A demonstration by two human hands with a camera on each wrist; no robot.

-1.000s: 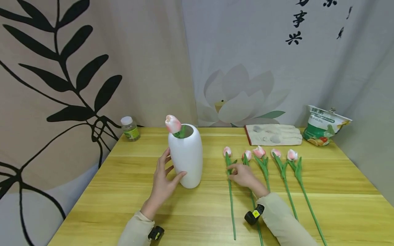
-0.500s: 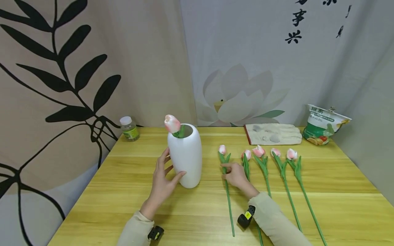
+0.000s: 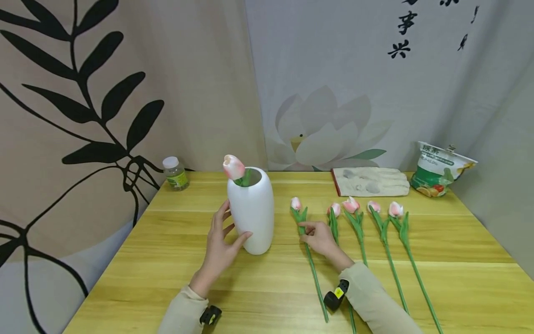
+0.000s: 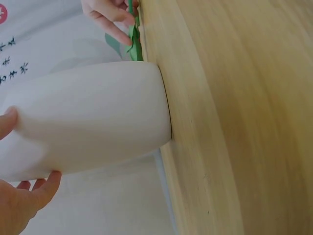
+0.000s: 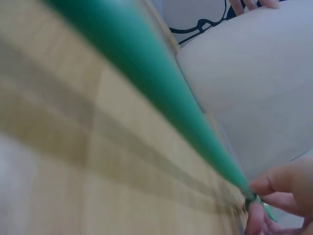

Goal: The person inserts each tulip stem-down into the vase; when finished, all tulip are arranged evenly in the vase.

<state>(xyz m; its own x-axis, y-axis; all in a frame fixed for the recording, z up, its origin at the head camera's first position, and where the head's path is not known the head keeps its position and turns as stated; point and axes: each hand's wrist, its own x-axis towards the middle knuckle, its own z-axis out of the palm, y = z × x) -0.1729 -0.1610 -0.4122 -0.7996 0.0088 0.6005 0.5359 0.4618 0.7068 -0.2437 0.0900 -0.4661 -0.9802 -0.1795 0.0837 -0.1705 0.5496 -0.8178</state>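
Note:
An upright white vase (image 3: 251, 213) stands on the table, a pink tulip (image 3: 234, 167) leaning from its mouth. My left hand (image 3: 221, 248) holds the vase low on its left side, thumb across the front and fingers round the back, as the left wrist view also shows. To the right, my right hand (image 3: 319, 236) pinches a pink artificial tulip (image 3: 296, 204) just below its leaves. This tulip's green stem (image 5: 161, 93) crosses the right wrist view at a slant. Its lower end points toward the near right.
Several more tulips (image 3: 388, 250) lie side by side right of my right hand, one partly under the forearm. Behind them are folded gloves (image 3: 371, 182) and a green-and-white bag (image 3: 440, 171). A small lidded bottle (image 3: 176, 174) stands at the back left of the wooden table (image 3: 167, 260).
My right hand has shifted left with the tulip, away from the row. The bloom has tilted toward the vase and the stem end has swung right. My left hand and the vase stay put.

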